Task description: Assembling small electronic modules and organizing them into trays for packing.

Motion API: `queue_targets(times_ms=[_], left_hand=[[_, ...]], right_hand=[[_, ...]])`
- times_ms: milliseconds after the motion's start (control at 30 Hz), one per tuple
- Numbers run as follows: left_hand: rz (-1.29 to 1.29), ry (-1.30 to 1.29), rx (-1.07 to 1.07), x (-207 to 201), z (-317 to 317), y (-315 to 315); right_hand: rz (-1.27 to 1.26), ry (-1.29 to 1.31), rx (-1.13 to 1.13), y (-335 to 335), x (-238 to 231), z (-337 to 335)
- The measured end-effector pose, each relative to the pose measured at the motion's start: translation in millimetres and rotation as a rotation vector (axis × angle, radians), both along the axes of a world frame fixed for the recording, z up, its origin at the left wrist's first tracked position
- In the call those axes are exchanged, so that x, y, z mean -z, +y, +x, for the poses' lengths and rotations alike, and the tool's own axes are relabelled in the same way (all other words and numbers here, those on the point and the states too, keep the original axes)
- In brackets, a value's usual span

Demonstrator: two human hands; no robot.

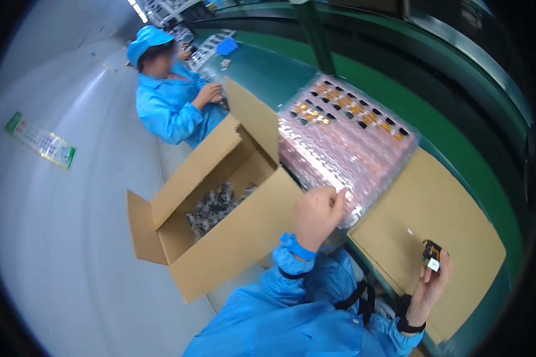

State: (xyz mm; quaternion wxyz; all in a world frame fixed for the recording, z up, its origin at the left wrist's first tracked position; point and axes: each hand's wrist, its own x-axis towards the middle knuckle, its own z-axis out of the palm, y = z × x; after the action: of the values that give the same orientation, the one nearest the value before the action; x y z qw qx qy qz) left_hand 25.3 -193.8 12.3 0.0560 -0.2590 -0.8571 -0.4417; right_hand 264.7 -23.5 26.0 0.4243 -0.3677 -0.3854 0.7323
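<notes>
My right hand point(430, 288) grips a small black electronic part point(433, 253) with a yellow strip and a white label. It is held above the brown cardboard sheet point(458, 214) at the right. My left hand point(317, 217), with a blue strap at its wrist, is closed above the near edge of a clear, pinkish plastic tray point(351, 160). Its fingers curl out of sight, so anything in them is hidden. Rows of small black and orange parts point(354, 107) lie in the far side of that tray.
Left of my left hand stands an open cardboard box point(244, 232), with crumpled grey and black pieces point(214, 208) inside. Beyond it a co-worker point(173, 101) in blue works at the green bench point(268, 62). A blue bin point(226, 46) is at the far end.
</notes>
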Motion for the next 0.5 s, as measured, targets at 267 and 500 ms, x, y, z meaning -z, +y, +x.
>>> queue_targets(times_ms=[267, 500], left_hand=[[0.278, -0.127, -0.058, 23.6, -55.2, 15.3], [0.351, -0.234, -0.077, 74.2, -119.5, 47.1]], right_hand=[[-0.183, -0.234, -0.054, 8.0, 28.9, -83.4], [-0.202, -0.336, -0.037, 53.1, 61.6, -152.8]])
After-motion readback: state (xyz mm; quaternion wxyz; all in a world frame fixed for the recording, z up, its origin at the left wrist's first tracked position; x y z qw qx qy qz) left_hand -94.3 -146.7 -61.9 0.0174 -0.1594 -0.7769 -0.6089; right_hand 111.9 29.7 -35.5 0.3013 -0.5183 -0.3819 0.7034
